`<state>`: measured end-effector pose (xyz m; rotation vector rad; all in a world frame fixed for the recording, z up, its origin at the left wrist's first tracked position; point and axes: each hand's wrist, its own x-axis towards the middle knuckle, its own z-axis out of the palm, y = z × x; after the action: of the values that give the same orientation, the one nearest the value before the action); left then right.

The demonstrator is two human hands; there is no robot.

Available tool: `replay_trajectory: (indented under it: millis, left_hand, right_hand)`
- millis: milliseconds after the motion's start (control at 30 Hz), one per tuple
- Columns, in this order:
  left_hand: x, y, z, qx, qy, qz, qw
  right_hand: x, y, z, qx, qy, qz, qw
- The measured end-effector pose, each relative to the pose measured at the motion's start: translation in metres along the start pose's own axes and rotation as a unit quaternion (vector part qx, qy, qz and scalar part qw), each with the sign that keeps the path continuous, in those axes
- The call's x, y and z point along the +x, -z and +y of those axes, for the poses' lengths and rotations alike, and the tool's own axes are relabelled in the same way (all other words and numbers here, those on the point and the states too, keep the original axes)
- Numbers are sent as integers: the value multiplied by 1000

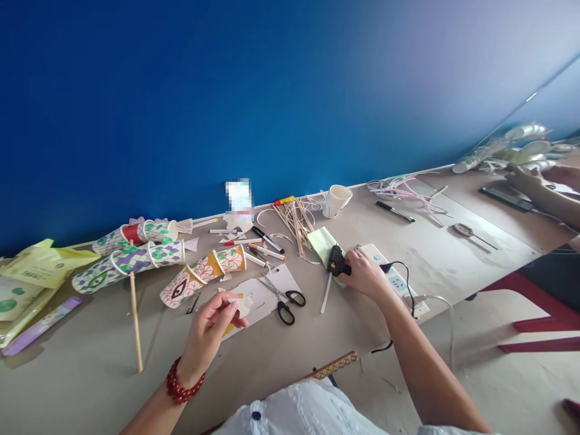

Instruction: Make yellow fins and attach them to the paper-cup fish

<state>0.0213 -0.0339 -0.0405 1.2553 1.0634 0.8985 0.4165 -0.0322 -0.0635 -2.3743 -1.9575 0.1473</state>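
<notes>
Two hands at a cluttered table: what is in yours?

My left hand (214, 320) pinches a small white paper scrap (245, 306) between thumb and fingers, above the near edge of a white sheet (281, 280). My right hand (366, 275) closes round the handle of a black glue gun (335, 258).

Where is the glue gun?

On a pale green paper (321, 240), just beside a white power strip (399, 283). A white stick (325, 294) points from it toward my side of the table.

And between your hands?

Scissors (285, 311) with black handles, their blades over the white sheet. Past them lie several markers (267, 251) and a bundle of wooden sticks (294, 220); a white cup (338, 202) stands near the wall.

What is on your left?

Three fish made of joined paper cups. The orange-patterned fish (209, 270) lies nearest my left hand; beyond it are a purple-and-green fish (156, 255), with a wooden rod (135, 320) slanting toward me, and a fish with a red band (156, 229).

Anyone else?

At far right, another person's arm (550, 196) reaches over the table.
</notes>
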Motion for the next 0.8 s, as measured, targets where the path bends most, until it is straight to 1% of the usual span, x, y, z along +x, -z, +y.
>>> replay_trajectory:
  millis: [100,167,233,300,367,400,433,467,500,567,600,667,700,767,800]
  left_hand:
    - [1,2,-3,-16,5,-8,1000]
    - [2,3,-4,-23,9,-17,1000]
    - [3,3,-6,-29,11,-29,999]
    - [4,2,-6,-34,9,-37,999]
    - [4,1,-5,-38,8,-36,999]
    - [4,1,-5,-40,11,-34,999]
    - [4,1,-4,-43,17,-32,998]
    - [4,1,-3,-46,25,-30,998]
    - [5,0,-3,-52,32,-27,998]
    - [6,-1,-2,-65,42,-20,997]
    - [6,-2,-1,-71,43,-16,996]
    - [7,-3,0,-78,44,-12,996]
    - [7,-3,1,-78,42,-10,996]
    - [7,-2,3,-76,37,2,996]
    - [6,-1,4,-75,34,8,997]
  right_hand:
    - [-2,2,9,34,-27,1,999]
    - [-5,3,14,77,-45,5,996]
    - [-6,3,18,129,-45,14,991]
    - [-5,3,20,184,-39,29,982]
    - [-4,5,18,265,-43,49,962]
    - [-3,7,16,323,-47,59,943]
    - [-3,10,13,391,-48,65,917]
    - [-4,14,8,467,-48,66,881]
    - [-5,17,2,540,-38,58,839]
    - [-9,23,-15,653,-23,20,757]
    - [-12,25,-25,690,-23,-2,723]
    - [-18,23,-51,734,-19,-58,676]
    - [-22,20,-64,747,-13,-86,659]
    - [-30,12,-92,761,7,-142,633]
    - [-34,8,-106,767,15,-157,622]
